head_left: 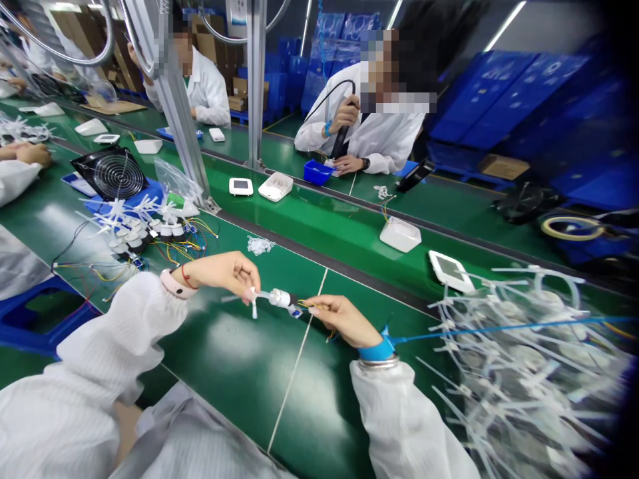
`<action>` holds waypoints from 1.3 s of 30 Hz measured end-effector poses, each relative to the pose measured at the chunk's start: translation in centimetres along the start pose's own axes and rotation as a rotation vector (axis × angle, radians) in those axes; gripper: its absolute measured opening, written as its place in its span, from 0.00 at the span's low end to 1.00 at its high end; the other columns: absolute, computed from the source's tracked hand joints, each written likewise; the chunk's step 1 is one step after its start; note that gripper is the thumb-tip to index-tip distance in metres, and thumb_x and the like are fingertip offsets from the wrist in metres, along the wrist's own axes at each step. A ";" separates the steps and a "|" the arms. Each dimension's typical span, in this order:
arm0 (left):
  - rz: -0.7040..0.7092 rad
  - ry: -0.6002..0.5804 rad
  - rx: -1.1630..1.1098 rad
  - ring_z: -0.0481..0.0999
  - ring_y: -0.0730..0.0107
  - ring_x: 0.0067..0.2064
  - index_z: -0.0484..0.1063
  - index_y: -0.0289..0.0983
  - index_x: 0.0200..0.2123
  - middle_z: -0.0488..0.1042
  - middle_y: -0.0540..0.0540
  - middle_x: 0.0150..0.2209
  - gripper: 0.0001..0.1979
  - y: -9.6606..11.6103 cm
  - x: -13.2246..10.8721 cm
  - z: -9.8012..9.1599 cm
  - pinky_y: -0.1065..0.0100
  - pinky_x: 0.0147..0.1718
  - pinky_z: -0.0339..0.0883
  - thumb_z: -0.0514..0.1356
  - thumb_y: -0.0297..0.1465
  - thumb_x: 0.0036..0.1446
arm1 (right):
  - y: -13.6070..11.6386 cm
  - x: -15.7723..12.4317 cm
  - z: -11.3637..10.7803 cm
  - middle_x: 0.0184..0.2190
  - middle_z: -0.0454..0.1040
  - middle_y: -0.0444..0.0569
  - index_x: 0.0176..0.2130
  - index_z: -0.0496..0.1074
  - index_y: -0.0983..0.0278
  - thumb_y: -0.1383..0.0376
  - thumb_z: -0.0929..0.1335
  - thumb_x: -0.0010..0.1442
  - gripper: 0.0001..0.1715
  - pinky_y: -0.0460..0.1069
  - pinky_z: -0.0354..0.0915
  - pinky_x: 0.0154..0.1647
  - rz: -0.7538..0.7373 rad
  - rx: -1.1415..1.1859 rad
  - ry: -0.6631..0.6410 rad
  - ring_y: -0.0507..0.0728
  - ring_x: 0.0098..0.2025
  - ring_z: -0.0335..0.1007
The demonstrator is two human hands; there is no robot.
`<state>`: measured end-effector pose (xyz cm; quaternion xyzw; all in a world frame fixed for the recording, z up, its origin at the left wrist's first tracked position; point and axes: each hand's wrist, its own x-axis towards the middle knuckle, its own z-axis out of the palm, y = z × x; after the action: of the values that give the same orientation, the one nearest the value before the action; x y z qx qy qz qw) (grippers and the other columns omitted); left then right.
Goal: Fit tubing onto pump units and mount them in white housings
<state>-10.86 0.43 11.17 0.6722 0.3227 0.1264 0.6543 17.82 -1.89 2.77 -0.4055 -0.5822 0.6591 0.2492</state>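
Note:
My left hand (pixel 224 274) and my right hand (pixel 339 320) hold a small white cylindrical component (pixel 279 299) between them, above a green conveyor belt (pixel 239 359). Finger and thumb of my left hand pinch its white plastic cable ties (pixel 253 297). My right fingers pinch thin yellow wires (pixel 309 305) that run out of its dark end. A blue antistatic strap (pixel 377 350) circles my right wrist, and a blue cord (pixel 499 330) trails from it.
A heap of white tied components (pixel 524 352) lies to my right, with another bunch and coloured wires (pixel 150 229) to my left. Beyond stand a fan grille (pixel 114 174), white housings (pixel 399 234), and a co-worker (pixel 359 126) holding a corded tool over a blue bin (pixel 317 171).

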 end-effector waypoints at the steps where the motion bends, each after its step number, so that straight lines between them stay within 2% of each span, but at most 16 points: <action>1: 0.015 -0.001 -0.086 0.75 0.71 0.28 0.72 0.32 0.31 0.76 0.43 0.28 0.14 -0.6 -0.3 0.2 0.74 0.28 0.67 0.66 0.35 0.44 | -0.1 -0.2 -0.7 0.13 0.55 0.36 0.34 0.75 0.66 0.56 0.69 0.51 0.16 0.42 0.42 0.14 0.003 -0.067 0.006 0.45 0.16 0.44; 4: 0.059 0.039 -0.235 0.75 0.70 0.29 0.70 0.31 0.32 0.76 0.42 0.28 0.16 -1.8 -0.2 1.3 0.72 0.29 0.67 0.66 0.37 0.45 | -0.7 -0.8 -1.2 0.13 0.61 0.40 0.27 0.77 0.65 0.56 0.68 0.51 0.15 0.42 0.48 0.15 0.027 -0.282 -0.137 0.46 0.17 0.50; 7: 0.060 0.097 -0.187 0.73 0.74 0.26 0.69 0.30 0.30 0.74 0.44 0.25 0.15 -3.0 1.0 2.1 0.74 0.27 0.66 0.63 0.38 0.48 | -1.1 -1.4 0.4 0.13 0.66 0.41 0.26 0.77 0.65 0.59 0.66 0.53 0.14 0.42 0.50 0.15 0.093 -0.416 -0.326 0.46 0.16 0.54; 9: 0.070 0.119 -0.112 0.71 0.76 0.26 0.70 0.30 0.29 0.73 0.45 0.26 0.15 -4.1 2.1 2.2 0.75 0.28 0.65 0.63 0.38 0.49 | -1.3 -1.6 1.6 0.13 0.67 0.42 0.24 0.77 0.65 0.60 0.67 0.51 0.12 0.42 0.51 0.15 0.079 -0.512 -0.345 0.47 0.15 0.56; 12: 0.146 0.151 -0.056 0.70 0.75 0.32 0.71 0.30 0.31 0.73 0.44 0.32 0.14 -5.9 3.3 2.0 0.73 0.34 0.64 0.61 0.37 0.52 | -2.1 -1.3 1.8 0.18 0.72 0.43 0.26 0.77 0.64 0.60 0.70 0.49 0.09 0.43 0.56 0.19 -0.018 -0.588 -0.205 0.49 0.19 0.63; 14: 0.186 0.146 -0.075 0.70 0.73 0.37 0.70 0.30 0.34 0.73 0.42 0.36 0.14 -6.9 3.6 1.7 0.72 0.38 0.63 0.58 0.37 0.54 | -2.9 0.0 0.4 0.25 0.75 0.46 0.32 0.76 0.63 0.57 0.69 0.51 0.12 0.45 0.62 0.26 -0.091 -0.541 -0.017 0.52 0.26 0.68; 16: 0.191 0.131 -0.112 0.71 0.72 0.39 0.70 0.30 0.37 0.73 0.41 0.38 0.14 -7.6 3.7 1.5 0.70 0.40 0.63 0.57 0.37 0.56 | -3.6 2.5 -1.9 0.32 0.75 0.49 0.36 0.75 0.63 0.56 0.66 0.54 0.15 0.49 0.65 0.33 -0.190 -0.484 0.192 0.55 0.33 0.69; 19: 0.193 0.135 -0.159 0.71 0.72 0.40 0.70 0.30 0.36 0.73 0.41 0.38 0.13 -8.1 3.8 1.5 0.71 0.41 0.63 0.57 0.37 0.55 | -3.8 8.9 -5.1 0.39 0.72 0.51 0.38 0.73 0.63 0.55 0.66 0.54 0.17 0.50 0.65 0.33 -0.318 -0.528 0.370 0.55 0.34 0.68; 21: 0.214 0.164 -0.173 0.72 0.72 0.38 0.70 0.30 0.34 0.74 0.41 0.36 0.14 -8.3 4.0 1.8 0.71 0.40 0.63 0.58 0.38 0.54 | -3.6 14.1 -6.4 0.46 0.69 0.54 0.42 0.72 0.65 0.55 0.65 0.54 0.20 0.50 0.65 0.33 -0.334 -0.652 0.417 0.54 0.34 0.67; 23: 0.240 0.217 -0.175 0.72 0.73 0.35 0.69 0.30 0.32 0.73 0.43 0.32 0.15 -8.5 4.4 2.2 0.73 0.36 0.63 0.58 0.39 0.54 | -3.4 19.1 -7.0 0.50 0.65 0.57 0.47 0.68 0.67 0.58 0.65 0.54 0.23 0.51 0.65 0.39 -0.302 -0.757 0.469 0.53 0.34 0.67; 25: 0.259 0.280 -0.179 0.71 0.75 0.31 0.68 0.30 0.31 0.73 0.45 0.29 0.16 -8.8 4.8 2.6 0.74 0.33 0.63 0.57 0.40 0.55 | -3.3 23.5 -7.3 0.54 0.60 0.60 0.51 0.65 0.69 0.59 0.65 0.55 0.26 0.52 0.63 0.45 -0.319 -0.819 0.501 0.55 0.41 0.67; 27: 0.271 0.322 -0.171 0.70 0.75 0.29 0.68 0.30 0.30 0.72 0.46 0.27 0.16 -9.0 5.2 2.9 0.74 0.30 0.63 0.57 0.40 0.54 | -3.2 26.8 -7.3 0.56 0.59 0.62 0.53 0.62 0.72 0.61 0.65 0.55 0.29 0.53 0.61 0.49 -0.322 -0.873 0.515 0.59 0.50 0.62; 29: 0.279 0.353 -0.134 0.69 0.76 0.28 0.69 0.29 0.29 0.72 0.46 0.26 0.16 -9.0 5.3 3.0 0.75 0.29 0.63 0.57 0.40 0.54 | -3.1 29.1 -7.5 0.54 0.61 0.63 0.53 0.62 0.73 0.62 0.65 0.54 0.28 0.54 0.58 0.52 -0.302 -0.916 0.521 0.60 0.54 0.59; 33: 0.306 0.410 -0.045 0.69 0.76 0.27 0.70 0.29 0.29 0.73 0.45 0.26 0.15 -8.8 5.1 2.9 0.76 0.27 0.61 0.57 0.37 0.54 | -2.6 30.3 -8.7 0.47 0.70 0.58 0.50 0.65 0.71 0.63 0.65 0.53 0.25 0.53 0.60 0.49 -0.222 -0.965 0.533 0.59 0.47 0.66; 37: 0.329 0.440 -0.028 0.68 0.76 0.27 0.71 0.29 0.30 0.72 0.46 0.25 0.13 -8.7 5.1 3.0 0.76 0.27 0.60 0.57 0.36 0.54 | -2.3 28.1 -10.3 0.33 0.75 0.52 0.40 0.71 0.67 0.61 0.62 0.55 0.16 0.49 0.62 0.43 -0.124 -0.990 0.588 0.56 0.37 0.70; 39: 0.331 0.408 -0.054 0.69 0.76 0.28 0.70 0.29 0.30 0.72 0.46 0.26 0.13 -8.7 5.1 3.1 0.76 0.28 0.61 0.57 0.36 0.55 | -2.1 26.5 -10.8 0.31 0.75 0.52 0.41 0.70 0.67 0.58 0.61 0.57 0.19 0.50 0.62 0.42 -0.065 -0.998 0.677 0.58 0.37 0.70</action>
<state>-7.48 0.43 1.17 0.6586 0.3303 0.3731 0.5639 11.94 25.91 -1.59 -0.6428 -0.7216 0.1326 0.2205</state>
